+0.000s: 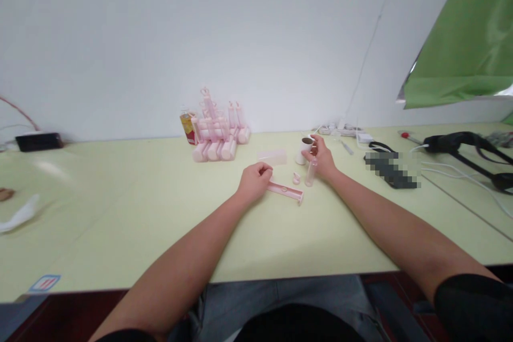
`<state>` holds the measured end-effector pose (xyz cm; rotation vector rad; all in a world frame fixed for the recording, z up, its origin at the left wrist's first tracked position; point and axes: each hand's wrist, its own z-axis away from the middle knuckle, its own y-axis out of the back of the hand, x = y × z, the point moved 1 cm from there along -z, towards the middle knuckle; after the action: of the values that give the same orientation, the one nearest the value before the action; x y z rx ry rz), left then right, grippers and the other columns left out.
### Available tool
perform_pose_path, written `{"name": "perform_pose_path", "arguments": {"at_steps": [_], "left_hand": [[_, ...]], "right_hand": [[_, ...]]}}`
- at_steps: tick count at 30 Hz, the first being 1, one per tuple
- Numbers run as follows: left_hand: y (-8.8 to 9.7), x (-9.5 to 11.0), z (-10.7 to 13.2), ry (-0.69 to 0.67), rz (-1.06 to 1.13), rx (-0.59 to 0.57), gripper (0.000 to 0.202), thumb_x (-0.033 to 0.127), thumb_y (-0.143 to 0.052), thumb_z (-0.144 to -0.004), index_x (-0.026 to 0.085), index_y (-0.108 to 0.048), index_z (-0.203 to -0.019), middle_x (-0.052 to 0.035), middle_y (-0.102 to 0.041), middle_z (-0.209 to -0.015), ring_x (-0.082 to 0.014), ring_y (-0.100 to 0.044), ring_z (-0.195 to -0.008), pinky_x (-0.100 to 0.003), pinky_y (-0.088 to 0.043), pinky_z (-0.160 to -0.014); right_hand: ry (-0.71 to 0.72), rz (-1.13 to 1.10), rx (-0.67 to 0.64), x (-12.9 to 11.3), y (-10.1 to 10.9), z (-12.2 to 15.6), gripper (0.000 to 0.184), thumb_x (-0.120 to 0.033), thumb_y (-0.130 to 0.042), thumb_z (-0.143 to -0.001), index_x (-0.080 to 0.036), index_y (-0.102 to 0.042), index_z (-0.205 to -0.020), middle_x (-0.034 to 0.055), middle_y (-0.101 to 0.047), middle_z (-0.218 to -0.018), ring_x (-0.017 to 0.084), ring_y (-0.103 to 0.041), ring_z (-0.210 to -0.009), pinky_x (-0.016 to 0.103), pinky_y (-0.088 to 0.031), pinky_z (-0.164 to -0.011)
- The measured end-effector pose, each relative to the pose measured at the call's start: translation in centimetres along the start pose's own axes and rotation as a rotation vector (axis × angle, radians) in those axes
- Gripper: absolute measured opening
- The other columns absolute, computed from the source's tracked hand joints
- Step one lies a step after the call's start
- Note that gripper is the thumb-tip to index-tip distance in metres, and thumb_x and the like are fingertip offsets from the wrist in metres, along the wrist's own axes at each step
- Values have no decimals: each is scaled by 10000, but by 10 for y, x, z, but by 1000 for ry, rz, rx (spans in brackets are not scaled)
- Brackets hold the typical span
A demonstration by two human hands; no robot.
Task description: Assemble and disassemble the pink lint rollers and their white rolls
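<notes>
My left hand [255,180] is closed, its fingers curled at the near end of a long pink plastic holder [284,191] with a raised lip at its far end. My right hand [324,156] has its thumb and index finger around an upright white cylinder [302,154] with a dark open top. Just below that hand stands a small clear pinkish bottle [310,175]. A small pink plastic piece [296,177] lies between the bottle and the holder. Behind my left hand is a translucent pale pink box [272,157].
A cluster of pink plastic items [216,144] stands by the wall, beside a bottle with a yellow and red label [188,125]. To the right are a power strip [340,130], cables and a black strapped device [452,144]. A phone [39,141] lies far left.
</notes>
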<state>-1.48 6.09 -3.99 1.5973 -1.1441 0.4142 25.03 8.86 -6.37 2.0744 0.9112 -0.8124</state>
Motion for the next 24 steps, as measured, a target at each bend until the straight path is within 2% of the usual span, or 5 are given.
{"name": "perform_pose_path", "arguments": {"at_steps": [7,12,17,24], "left_hand": [[1,1,-1,2,-53,-5,228,309,-507,-816,172,-687,-843,-15,-679,-719,-134,-599,-649,-236,-420,-601],[10,-6,-8,-64,-259,-20,233,288,-508,-836,182,-705,-903,-35,-712,-843,-155,-612,-727,-266,-448,-685],[14,-21,-15,-107,-458,-59,239,249,-532,-816,192,-710,-965,-66,-697,-978,-189,-614,-826,-299,-460,-758],[10,-30,-17,-124,-521,-124,279,400,-563,-826,208,-719,-955,-83,-659,-970,-212,-595,-871,-314,-452,-759]], "right_hand": [[-9,-23,-32,11,-1,-2,679,-343,-608,-749,-261,-368,-1379,92,-612,-1134,211,-646,-845,362,-548,-747],[33,-11,-73,18,-3,-3,725,-305,-616,-735,-284,-337,-1404,87,-615,-1146,225,-642,-876,413,-541,-806],[33,-18,-82,19,-5,-2,742,-300,-613,-730,-285,-331,-1416,84,-615,-1145,220,-645,-861,414,-547,-793],[55,-45,-95,10,-4,2,716,-292,-607,-737,-256,-350,-1404,99,-599,-1146,206,-637,-800,367,-555,-703]]}}
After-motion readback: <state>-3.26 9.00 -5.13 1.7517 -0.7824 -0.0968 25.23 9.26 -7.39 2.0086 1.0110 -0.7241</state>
